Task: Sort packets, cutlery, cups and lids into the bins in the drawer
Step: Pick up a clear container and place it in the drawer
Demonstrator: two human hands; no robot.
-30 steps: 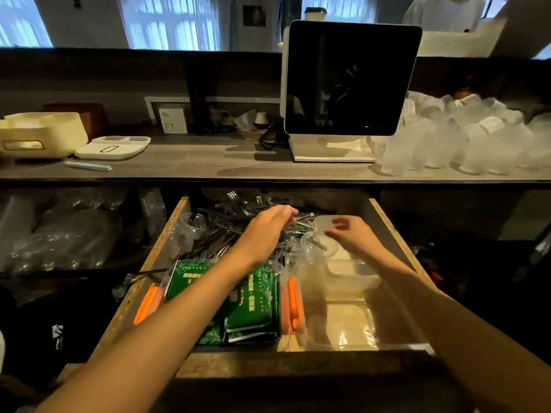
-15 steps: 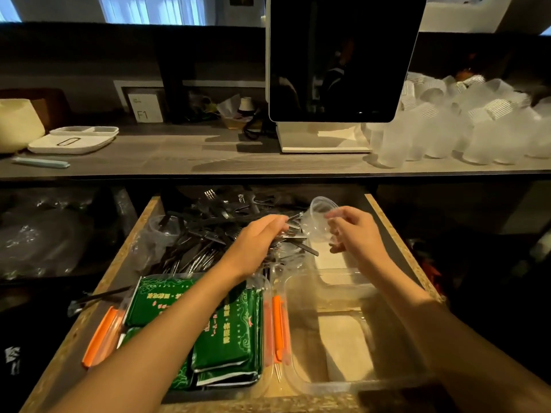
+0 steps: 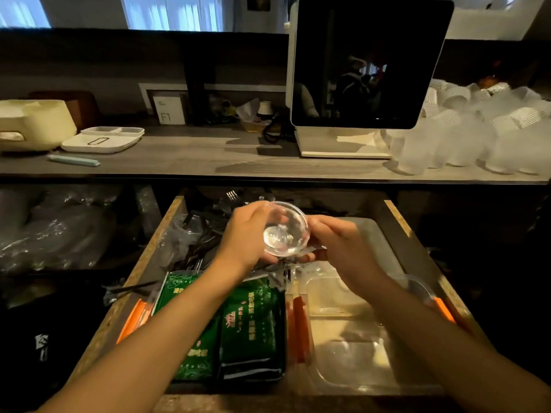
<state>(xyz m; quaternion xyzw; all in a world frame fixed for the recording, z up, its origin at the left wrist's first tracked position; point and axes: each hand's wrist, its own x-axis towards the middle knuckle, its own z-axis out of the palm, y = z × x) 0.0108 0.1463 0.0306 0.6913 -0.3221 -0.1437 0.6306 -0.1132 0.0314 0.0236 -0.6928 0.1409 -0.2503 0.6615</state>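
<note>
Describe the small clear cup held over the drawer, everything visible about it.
The small clear cup looks like thin transparent plastic, round, with a wide rim and a narrower flat base that catches the light. It is tipped so its mouth faces the camera, and it looks empty. It is held in the air above the black cutlery at the back of the drawer. The left hand grips its left side; the right hand holds its right rim.
</note>
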